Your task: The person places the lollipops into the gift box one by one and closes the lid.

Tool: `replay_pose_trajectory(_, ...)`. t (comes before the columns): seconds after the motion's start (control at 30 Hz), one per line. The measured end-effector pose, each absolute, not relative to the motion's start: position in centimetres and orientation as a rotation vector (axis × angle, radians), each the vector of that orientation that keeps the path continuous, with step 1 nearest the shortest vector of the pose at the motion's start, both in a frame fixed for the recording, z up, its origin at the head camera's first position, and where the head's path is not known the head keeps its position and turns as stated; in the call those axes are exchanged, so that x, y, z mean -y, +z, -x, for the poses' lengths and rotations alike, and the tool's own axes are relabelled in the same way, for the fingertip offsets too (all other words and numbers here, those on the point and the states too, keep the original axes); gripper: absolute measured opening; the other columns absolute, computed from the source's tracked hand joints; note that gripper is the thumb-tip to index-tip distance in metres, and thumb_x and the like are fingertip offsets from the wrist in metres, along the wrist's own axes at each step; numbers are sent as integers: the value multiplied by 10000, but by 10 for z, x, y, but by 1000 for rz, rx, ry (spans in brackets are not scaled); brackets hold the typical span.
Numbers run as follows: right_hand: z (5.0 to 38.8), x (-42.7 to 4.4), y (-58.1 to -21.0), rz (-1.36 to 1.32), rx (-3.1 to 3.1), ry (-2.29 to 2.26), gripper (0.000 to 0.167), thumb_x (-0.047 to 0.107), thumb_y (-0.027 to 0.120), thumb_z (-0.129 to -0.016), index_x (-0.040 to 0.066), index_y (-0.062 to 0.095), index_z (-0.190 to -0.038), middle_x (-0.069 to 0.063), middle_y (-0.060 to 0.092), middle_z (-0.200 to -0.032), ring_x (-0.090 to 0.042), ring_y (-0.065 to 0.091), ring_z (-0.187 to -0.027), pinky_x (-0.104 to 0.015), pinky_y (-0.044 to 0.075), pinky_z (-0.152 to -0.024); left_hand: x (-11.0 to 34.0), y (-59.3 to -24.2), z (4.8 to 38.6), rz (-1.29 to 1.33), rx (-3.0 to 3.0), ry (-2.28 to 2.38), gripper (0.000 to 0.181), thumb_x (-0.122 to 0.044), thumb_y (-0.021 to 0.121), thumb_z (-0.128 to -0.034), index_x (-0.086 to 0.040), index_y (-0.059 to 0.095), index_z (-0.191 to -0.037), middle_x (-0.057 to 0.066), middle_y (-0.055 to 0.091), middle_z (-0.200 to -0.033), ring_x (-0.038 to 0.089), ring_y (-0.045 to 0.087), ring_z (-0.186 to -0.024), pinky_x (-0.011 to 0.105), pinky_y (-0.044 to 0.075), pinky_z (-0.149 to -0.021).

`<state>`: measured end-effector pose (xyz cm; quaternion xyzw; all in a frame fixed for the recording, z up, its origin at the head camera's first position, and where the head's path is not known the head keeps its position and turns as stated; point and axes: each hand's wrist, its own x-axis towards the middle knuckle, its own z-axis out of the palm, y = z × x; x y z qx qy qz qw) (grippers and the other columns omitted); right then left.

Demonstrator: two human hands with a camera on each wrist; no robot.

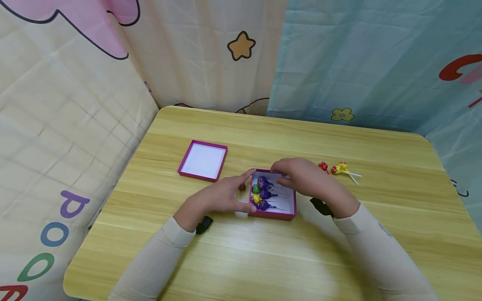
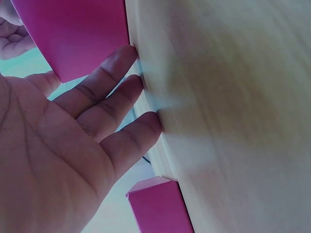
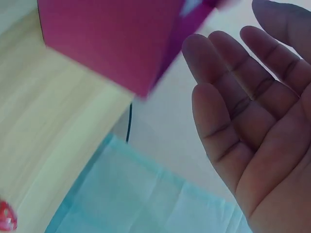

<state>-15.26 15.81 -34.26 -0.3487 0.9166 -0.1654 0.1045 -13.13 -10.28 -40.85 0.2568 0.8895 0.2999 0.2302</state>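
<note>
A pink box [image 1: 274,215] with a white inside stands in the middle of the table and holds several lollipops [image 1: 265,194], with purple, green and yellow wrappers. Their heads lie along the box's left side. My left hand [image 1: 220,194] rests against that side, thumb at the near corner and index finger at the far one. In the left wrist view, its other fingers [image 2: 109,111] extend loosely beside the box. Over the box's far right part hovers my right hand [image 1: 303,175], its fingers gently bent. The right wrist view shows nothing in that palm [image 3: 277,150].
The matching pink lid [image 1: 203,160] lies inside-up, left of and beyond the box. To the right are a red-wrapped lollipop [image 1: 323,167] and yellow-and-red lollipops [image 1: 340,168] with white sticks. Printed curtains [image 1: 226,75] hang behind the wooden table [image 1: 248,259].
</note>
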Motion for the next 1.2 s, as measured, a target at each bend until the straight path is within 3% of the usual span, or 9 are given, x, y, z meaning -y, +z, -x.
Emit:
replay_pose_trajectory(0.3,162,-198,-332,853,-2789,-544,224,101,683,-944,34,681,-1158,-112,691,-1120,-256,660,-953,-466,534,-846,102,-408,130,-694,-2445,819,1121,-763,693,-720,-402,85,-1589,29,508,-1414,167,471,-1265,386,386,-1068)
replay_pose_trajectory(0.63,181,-229,-350,698,-2841,-385,253,91,696,-929,-17,668,-1157,-183,684,-1123,-315,658,-920,-506,520,-848,101,-406,129,-692,-2447,813,1114,-754,697,-725,-406,86,-1589,28,514,-1409,167,473,-1265,383,391,-1064)
replay_pose_trajectory(0.9,200,-249,-362,630,-2804,-348,292,72,682,-923,-48,646,-1187,-219,661,-1150,-388,611,-1034,-551,478,-911,102,-406,128,-685,-2455,803,1117,-752,699,-726,-401,84,-1590,19,522,-1390,161,478,-1252,379,392,-1063)
replay_pose_trajectory(1.2,211,-263,-362,549,-2697,-356,352,157,693,-922,-69,623,-1183,-221,659,-1077,-366,618,-975,-539,483,-884,102,-405,127,-688,-2447,817,1111,-739,708,-730,-398,94,-1591,18,525,-1378,161,484,-1233,377,397,-1057)
